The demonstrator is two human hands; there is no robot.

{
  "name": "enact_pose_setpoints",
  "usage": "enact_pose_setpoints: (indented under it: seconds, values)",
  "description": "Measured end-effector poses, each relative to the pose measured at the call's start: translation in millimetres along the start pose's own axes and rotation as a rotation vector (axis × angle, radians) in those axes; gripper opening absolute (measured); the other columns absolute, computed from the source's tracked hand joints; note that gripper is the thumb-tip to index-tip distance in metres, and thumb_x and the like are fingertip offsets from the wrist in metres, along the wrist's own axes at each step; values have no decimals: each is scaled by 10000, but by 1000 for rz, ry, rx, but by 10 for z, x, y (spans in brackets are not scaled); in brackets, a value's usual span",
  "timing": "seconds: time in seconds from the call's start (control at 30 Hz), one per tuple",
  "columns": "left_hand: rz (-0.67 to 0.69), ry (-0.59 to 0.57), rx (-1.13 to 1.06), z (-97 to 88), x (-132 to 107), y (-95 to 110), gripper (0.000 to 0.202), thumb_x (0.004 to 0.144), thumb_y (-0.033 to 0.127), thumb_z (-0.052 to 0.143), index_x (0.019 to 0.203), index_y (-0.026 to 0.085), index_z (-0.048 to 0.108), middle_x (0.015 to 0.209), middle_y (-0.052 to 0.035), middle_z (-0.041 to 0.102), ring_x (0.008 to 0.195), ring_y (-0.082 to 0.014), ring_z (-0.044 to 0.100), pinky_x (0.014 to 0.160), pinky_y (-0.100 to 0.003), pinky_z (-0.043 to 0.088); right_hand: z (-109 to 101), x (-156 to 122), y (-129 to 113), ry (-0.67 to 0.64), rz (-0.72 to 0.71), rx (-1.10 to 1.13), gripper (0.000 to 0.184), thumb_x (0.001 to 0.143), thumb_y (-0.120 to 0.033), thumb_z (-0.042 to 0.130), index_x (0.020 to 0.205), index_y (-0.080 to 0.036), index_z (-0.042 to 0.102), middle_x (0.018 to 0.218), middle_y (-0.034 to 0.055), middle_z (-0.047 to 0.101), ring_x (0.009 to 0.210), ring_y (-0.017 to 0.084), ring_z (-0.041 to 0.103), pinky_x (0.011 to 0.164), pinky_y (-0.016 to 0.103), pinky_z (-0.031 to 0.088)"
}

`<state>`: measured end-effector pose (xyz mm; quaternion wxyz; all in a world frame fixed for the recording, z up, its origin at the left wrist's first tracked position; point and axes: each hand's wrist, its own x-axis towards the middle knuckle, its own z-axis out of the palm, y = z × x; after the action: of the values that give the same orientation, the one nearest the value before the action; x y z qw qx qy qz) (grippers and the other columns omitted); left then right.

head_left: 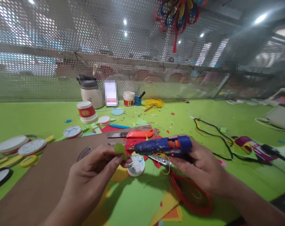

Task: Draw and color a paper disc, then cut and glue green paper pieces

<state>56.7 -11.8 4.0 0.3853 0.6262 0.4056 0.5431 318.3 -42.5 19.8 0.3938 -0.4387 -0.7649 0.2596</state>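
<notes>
My left hand (97, 174) pinches a small yellow-green paper piece (120, 149) between thumb and fingers. In my right hand (201, 166) is a blue hot glue gun (154, 145), its red light lit and its nozzle pointing left at the paper piece, almost touching it. Whether glue is coming out I cannot tell. Below the gun lie red-handled scissors (191, 194) and a white round disc (136, 165) with line markings. An orange utility knife (140, 134) with its blade out rests just behind the gun.
Brown cardboard (50, 175) covers the left front of the green table. White lids (32, 147) and a yellow tape roll (29, 160) lie at left. A jug (92, 94), paper cups (87, 112) and a phone (111, 93) stand behind. A black cord (215, 136) and purple power strip (255, 148) lie right.
</notes>
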Motion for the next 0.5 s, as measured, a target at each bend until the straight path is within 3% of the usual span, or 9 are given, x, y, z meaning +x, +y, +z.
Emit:
enact_pose_setpoints:
  seconds: [0.27, 0.4, 0.5]
  values:
    - [-12, 57, 28, 42, -12, 58, 55, 776, 206, 696, 748, 237, 731, 693, 15, 726, 656, -148, 672, 628, -200, 558, -13, 13, -26, 7, -9, -3, 174, 957, -244, 533, 1128, -234, 569, 968, 23, 677, 901, 187, 656, 765, 272, 546]
    - [-11, 36, 8, -4, 5, 25, 45, 780, 211, 704, 769, 244, 732, 704, 15, 732, 661, -147, 681, 641, -195, 564, -13, 18, -32, 9, -10, -42, 123, 946, -233, 539, 1059, -215, 583, 939, 34, 682, 899, 201, 657, 752, 279, 546]
    - [5, -6, 32, -26, 12, 8, 39, 787, 228, 703, 786, 245, 738, 721, 4, 738, 670, -162, 691, 637, -206, 574, -4, 23, -36, 14, -10, -32, 176, 938, -224, 546, 1111, -215, 579, 950, 36, 681, 888, 198, 660, 749, 278, 552]
